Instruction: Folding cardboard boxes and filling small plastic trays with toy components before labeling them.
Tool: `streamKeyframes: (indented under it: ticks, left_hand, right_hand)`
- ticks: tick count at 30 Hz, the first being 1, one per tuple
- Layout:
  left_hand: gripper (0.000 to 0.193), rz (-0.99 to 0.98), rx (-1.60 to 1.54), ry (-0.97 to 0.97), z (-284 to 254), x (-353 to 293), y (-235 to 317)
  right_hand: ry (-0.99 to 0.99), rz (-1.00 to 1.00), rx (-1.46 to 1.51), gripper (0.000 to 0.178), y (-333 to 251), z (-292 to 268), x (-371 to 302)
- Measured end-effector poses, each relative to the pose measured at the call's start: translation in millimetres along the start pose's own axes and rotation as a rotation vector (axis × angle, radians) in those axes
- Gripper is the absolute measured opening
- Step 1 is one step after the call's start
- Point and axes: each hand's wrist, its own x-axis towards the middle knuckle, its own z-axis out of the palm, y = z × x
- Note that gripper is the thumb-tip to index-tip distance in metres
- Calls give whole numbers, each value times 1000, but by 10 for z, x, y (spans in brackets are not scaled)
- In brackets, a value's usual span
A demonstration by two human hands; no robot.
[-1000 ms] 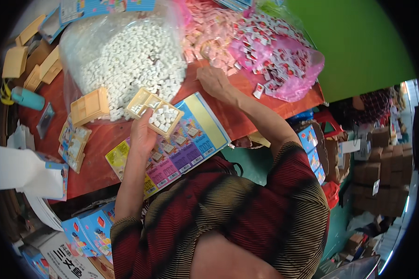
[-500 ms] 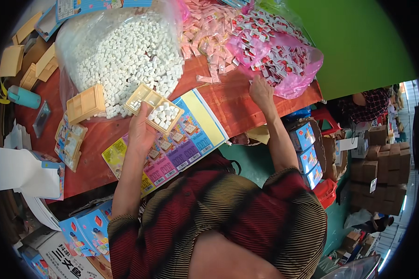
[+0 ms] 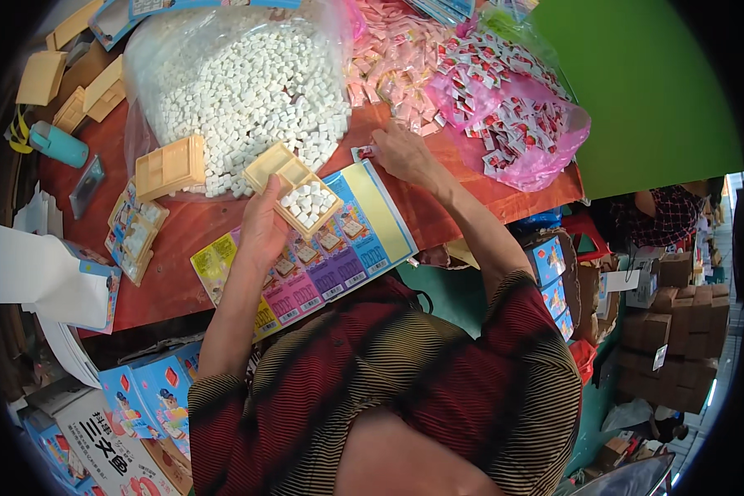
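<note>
My left hand (image 3: 263,227) grips a small tan plastic tray (image 3: 266,168) with compartments, thumb over its near edge. White cubes (image 3: 307,202) lie heaped in the tray's near right compartment; the other compartments look bare. My right hand (image 3: 405,155) is closed at the near edge of a pile of pink packets (image 3: 388,50). A small white-and-red sachet (image 3: 362,154) shows at its fingers, which partly hide it. Behind the tray spreads a large clear bag (image 3: 145,83) of white cubes. A printed colourful card sheet (image 3: 326,264) lies under the tray.
A pink bag (image 3: 566,136) of white-and-red sachets sits at the right table end. Empty tan trays (image 3: 169,168) and a filled tray (image 3: 136,231) stand at left, near a teal bottle (image 3: 58,145). Blue boxes (image 3: 547,263) fill a carton beside the table. Another person (image 3: 665,211) is farther right.
My right hand has moved left from the pink bag to the pink packets, with a sachet now at its fingers. The left hand still holds the tray. The whole view has shifted slightly.
</note>
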Motion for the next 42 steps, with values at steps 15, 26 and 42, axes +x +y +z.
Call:
streamKeyframes:
  ticks: [15, 26, 42]
  left_hand:
    - [29, -44, -18, -60, -12, -31, 45]
    - [27, -55, 88, -193, 215, -2, -50]
    - [30, -72, 27, -236, 156, -28, -41]
  right_hand:
    - [-69, -163, 32, 9, 141, 69, 232]
    - [-360, -108, 421, 23, -639, -528, 634]
    - [-273, -18, 644, 10, -569, -437, 541]
